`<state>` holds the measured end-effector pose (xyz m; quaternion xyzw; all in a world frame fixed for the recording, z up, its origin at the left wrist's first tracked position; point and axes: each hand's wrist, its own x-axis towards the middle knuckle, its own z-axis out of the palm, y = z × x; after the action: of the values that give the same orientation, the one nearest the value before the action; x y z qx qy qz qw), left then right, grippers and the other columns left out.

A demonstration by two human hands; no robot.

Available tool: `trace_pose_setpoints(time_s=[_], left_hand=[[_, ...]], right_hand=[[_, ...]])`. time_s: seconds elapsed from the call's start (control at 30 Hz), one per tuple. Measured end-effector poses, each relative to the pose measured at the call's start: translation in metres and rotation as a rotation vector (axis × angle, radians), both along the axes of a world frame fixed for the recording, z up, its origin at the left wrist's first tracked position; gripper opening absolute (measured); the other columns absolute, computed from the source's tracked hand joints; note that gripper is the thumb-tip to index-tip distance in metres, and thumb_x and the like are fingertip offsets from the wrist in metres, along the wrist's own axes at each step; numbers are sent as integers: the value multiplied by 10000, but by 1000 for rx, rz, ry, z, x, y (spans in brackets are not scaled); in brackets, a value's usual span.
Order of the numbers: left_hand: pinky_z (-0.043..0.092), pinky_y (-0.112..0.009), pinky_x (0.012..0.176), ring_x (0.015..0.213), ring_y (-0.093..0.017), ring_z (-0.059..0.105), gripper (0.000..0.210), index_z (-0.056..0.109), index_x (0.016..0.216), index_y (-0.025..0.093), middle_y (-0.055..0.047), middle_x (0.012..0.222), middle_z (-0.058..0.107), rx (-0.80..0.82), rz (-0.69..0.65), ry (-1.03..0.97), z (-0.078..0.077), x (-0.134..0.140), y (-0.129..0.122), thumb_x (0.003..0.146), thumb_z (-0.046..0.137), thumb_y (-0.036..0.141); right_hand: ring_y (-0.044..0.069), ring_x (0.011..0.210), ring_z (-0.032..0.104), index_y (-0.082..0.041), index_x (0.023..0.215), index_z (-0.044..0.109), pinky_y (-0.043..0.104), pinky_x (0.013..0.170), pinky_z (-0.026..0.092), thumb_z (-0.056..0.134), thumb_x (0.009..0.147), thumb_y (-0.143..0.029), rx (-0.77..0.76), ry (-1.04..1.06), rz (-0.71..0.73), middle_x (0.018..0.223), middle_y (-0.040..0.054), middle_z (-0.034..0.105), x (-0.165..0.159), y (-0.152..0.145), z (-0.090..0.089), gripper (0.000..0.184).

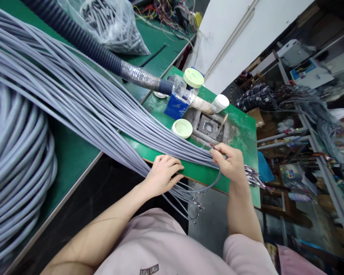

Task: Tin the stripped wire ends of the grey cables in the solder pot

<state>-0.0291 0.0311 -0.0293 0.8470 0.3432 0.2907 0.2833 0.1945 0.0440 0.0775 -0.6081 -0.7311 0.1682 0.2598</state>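
Long grey cables run across the green bench towards me in a thick bundle. At the bench's front edge my left hand lies over a lower group of these cables, thumb apart from the lightly bent fingers. My right hand pinches one grey cable near its end, and thin coloured wires stick out at the fingertips. This cable bends back in a loop towards the lower group. Stripped wire ends show beyond my right wrist. Other cable ends hang below the edge.
Behind the cables are a solder pot with a stick across it, a pale green dish, a white jar and a blue box holding a ribbed hose. A thick cable coil lies left. A plastic bag stands at the back.
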Motion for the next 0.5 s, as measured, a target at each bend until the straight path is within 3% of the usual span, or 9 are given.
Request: trace_pose_setpoints(time_s=[0.37,0.43,0.5], left_hand=[[313,-410,883,1000,-224,534,232,649,1036,204,-64,1073,669,-32,12,-30,2,0,-1,890,568,365],[320,-415,897,979,-219,558,215,665,1019,205,-57,1026,685,-114,51,-152,3,3,-3,866,606,344],[363,-393,882,919,-198,591,210,680,989,194,-50,950,694,-293,126,-403,5,9,-6,834,648,332]], right_hand=[[97,508,492,-196,641,580,233,534,373,556,877,-250,36,117,91,557,-34,547,-18,-32,-9,244],[91,482,490,-194,643,581,227,522,380,562,880,-268,7,234,77,528,-42,544,-22,-34,-15,249],[85,450,483,-193,668,595,220,497,384,571,880,-293,-42,400,46,501,-51,540,-28,-36,-24,235]])
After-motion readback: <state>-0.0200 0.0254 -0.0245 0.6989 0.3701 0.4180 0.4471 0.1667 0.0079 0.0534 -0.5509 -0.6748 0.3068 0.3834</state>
